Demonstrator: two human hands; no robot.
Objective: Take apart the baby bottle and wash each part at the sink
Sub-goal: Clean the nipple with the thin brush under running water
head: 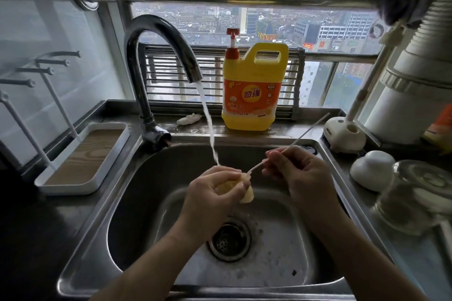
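Standing over the stainless-steel sink (137, 193), the person pinches a pale yellow silicone nipple (245, 189) in the left hand (215, 193) under the curved chrome tap's (156, 56) stream, while the right hand (296, 173) grips a thin white straw brush (305, 133) whose tip enters the nipple.

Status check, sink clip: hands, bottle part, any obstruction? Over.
Left hand grips teat over sink. Right hand pinches thin brush, tip at teat. Tap on, stream lands at left hand. Nothing in the way.
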